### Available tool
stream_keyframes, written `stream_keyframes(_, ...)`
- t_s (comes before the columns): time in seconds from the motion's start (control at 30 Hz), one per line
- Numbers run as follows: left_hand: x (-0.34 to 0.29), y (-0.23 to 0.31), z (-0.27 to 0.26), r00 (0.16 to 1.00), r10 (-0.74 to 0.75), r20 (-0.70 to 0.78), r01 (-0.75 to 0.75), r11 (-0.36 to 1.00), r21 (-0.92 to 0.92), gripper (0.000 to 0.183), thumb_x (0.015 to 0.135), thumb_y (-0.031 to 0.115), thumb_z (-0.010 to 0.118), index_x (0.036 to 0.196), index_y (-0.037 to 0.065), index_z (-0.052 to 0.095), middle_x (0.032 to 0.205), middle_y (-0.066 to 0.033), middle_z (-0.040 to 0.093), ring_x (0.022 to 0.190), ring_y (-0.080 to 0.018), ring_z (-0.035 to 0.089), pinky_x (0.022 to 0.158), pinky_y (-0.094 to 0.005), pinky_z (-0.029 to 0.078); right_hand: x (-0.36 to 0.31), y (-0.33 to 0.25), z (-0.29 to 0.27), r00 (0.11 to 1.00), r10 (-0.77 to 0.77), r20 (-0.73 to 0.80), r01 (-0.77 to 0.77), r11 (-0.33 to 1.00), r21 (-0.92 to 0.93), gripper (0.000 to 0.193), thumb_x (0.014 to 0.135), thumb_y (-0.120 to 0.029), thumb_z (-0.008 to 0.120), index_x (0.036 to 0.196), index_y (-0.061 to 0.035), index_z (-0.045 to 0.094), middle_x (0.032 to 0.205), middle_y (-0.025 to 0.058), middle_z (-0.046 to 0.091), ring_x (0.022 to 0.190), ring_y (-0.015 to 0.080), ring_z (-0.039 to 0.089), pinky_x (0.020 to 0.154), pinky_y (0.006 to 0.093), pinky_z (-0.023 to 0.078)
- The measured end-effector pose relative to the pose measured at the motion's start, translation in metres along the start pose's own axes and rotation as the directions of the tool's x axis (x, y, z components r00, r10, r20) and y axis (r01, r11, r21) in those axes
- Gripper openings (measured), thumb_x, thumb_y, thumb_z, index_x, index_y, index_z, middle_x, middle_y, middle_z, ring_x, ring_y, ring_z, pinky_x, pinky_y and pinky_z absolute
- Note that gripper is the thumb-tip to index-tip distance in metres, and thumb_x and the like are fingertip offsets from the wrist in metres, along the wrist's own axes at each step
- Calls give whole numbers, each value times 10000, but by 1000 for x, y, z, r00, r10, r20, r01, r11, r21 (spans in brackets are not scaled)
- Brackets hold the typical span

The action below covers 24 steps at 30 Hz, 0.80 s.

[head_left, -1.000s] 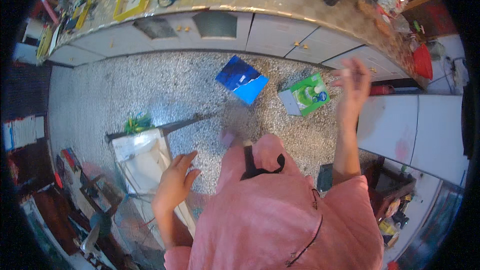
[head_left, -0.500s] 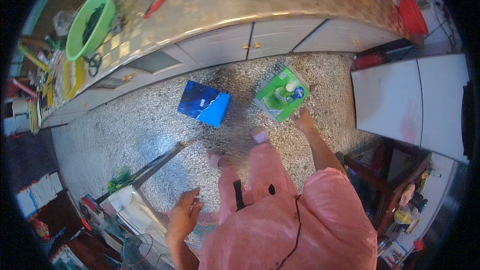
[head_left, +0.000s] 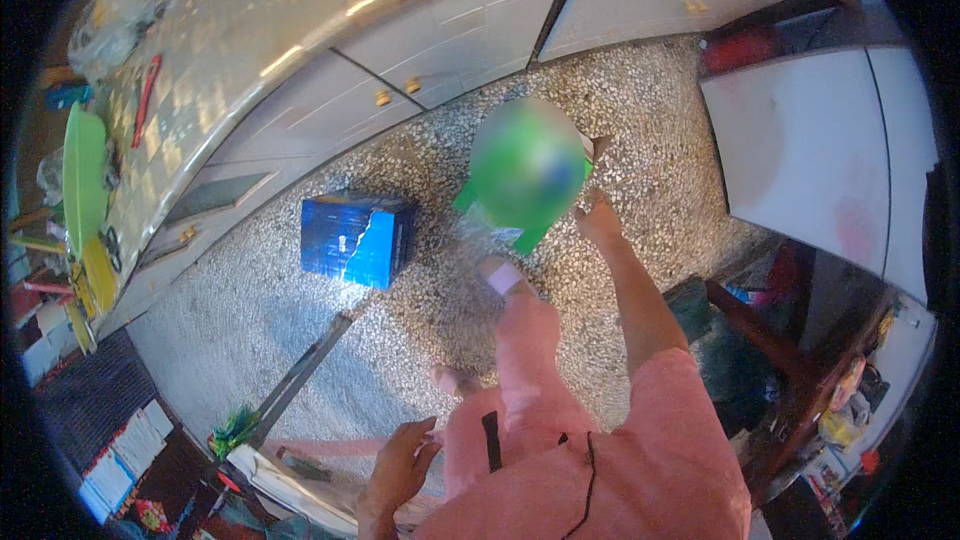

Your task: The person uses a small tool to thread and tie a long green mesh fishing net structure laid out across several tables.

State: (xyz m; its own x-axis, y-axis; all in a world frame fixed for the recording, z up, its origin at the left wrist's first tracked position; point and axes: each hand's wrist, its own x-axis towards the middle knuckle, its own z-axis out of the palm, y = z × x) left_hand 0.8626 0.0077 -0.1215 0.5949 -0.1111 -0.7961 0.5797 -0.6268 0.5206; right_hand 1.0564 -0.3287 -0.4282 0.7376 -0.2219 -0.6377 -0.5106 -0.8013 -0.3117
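On the speckled floor ahead of me stands a green box (head_left: 528,165), its top blurred over. My right hand (head_left: 600,222) reaches down beside its near right side. The fingers are apart and point toward the box; whether they touch it, I cannot tell. Farther left, a blue box (head_left: 355,245) rests on the floor, with neither hand at it. Low in the view, by my left leg, my left hand (head_left: 403,462) hangs with its fingers loosely bent and nothing visible in them.
A row of white cupboards (head_left: 460,50) under a counter (head_left: 225,35) bounds the floor ahead. Pale cabinet doors (head_left: 800,140) stand at right, above a dark wooden frame (head_left: 790,340). At left a narrow bar (head_left: 305,365) crosses the floor near green leaves (head_left: 235,430).
The view has turned, so the counter, basin and cupboards sit farther left. The blue box now shows more of its side. My right hand stays beside the green box.
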Motion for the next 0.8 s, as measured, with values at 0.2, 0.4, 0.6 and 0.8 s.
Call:
stream_keyframes(0.2,50,-16,13,997,-61,36,60,997,40,300,839,104,550,1125,21,506,1006,-171,558,858,-263,595,742,-353,471,75,50,42,988,-2,-157,41,969,244,612,764,-273,614,1247,2,358,1178,256,466,1096,393,460,911,424,391)
stream_keyframes(0.4,75,-36,22,998,-58,30,58,998,27,314,817,71,558,1116,4,497,963,-175,553,846,-291,577,728,-375,467,110,30,43,973,-75,-220,90,994,58,647,777,-300,609,1325,-133,308,1252,188,427,1138,368,411,957,422,353)
stream_keyframes(0.6,86,-35,20,999,-32,-7,32,999,-11,316,812,56,558,1115,-2,495,968,-183,555,841,-286,580,717,-368,472,139,30,71,979,-116,-169,121,992,20,884,705,-392,671,1391,-192,152,1395,137,239,1263,367,256,1015,446,292)
stream_keyframes(0.8,79,-68,21,997,46,-56,-39,993,115,271,892,155,503,1143,55,519,1040,-163,560,892,-270,570,724,-347,462,153,14,65,1000,12,19,-8,985,-173,1105,567,-613,678,1389,-107,139,1412,151,205,1278,360,241,1019,441,282)
